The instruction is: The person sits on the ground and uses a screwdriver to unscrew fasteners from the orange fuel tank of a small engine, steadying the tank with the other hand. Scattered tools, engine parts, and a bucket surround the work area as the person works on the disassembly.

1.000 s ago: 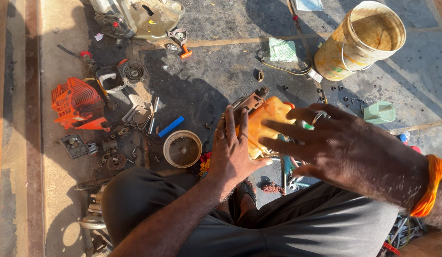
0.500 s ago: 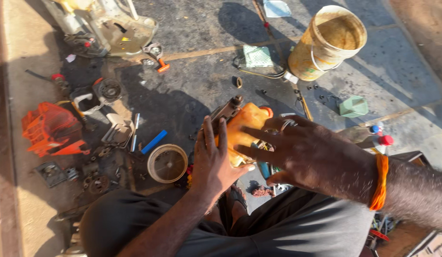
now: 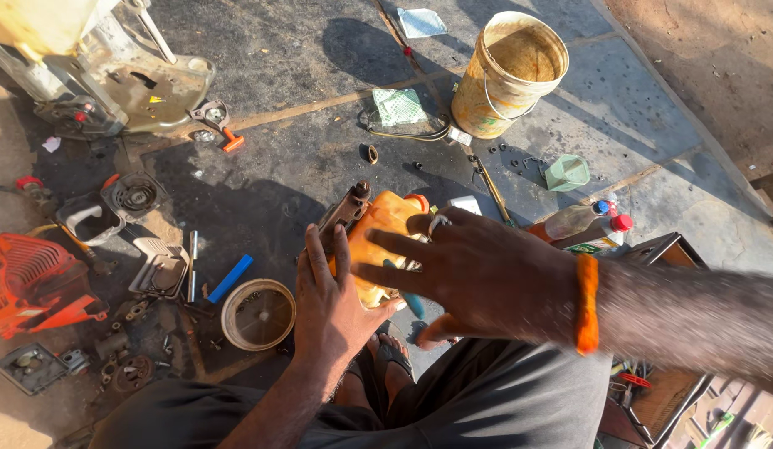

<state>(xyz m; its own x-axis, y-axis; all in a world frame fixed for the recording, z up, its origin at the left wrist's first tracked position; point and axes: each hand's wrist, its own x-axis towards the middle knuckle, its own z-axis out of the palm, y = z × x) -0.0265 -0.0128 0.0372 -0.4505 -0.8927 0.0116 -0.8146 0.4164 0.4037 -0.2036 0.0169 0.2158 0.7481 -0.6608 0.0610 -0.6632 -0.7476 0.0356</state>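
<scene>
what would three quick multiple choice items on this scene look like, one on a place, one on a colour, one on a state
1. Where does the bucket stand?
A. on the ground at the upper right of the view, beyond the hands
B. on the person's lap
C. on top of the orange cover at the left

2. What colour is the band on the right wrist?
A. blue
B. orange
C. white

3. How does the left hand meet the orange tank part?
A. it rests against the part's left side
B. it lies flat on the ground, clear of the part
C. it holds the blue stick

Answers: 1 A, the bucket stands upright on the dark paving beyond the hands. 2 B, the band shows bright orange just behind the right hand. 3 A, its fingers lie along the part's left edge while the right hand spreads over it.
</scene>
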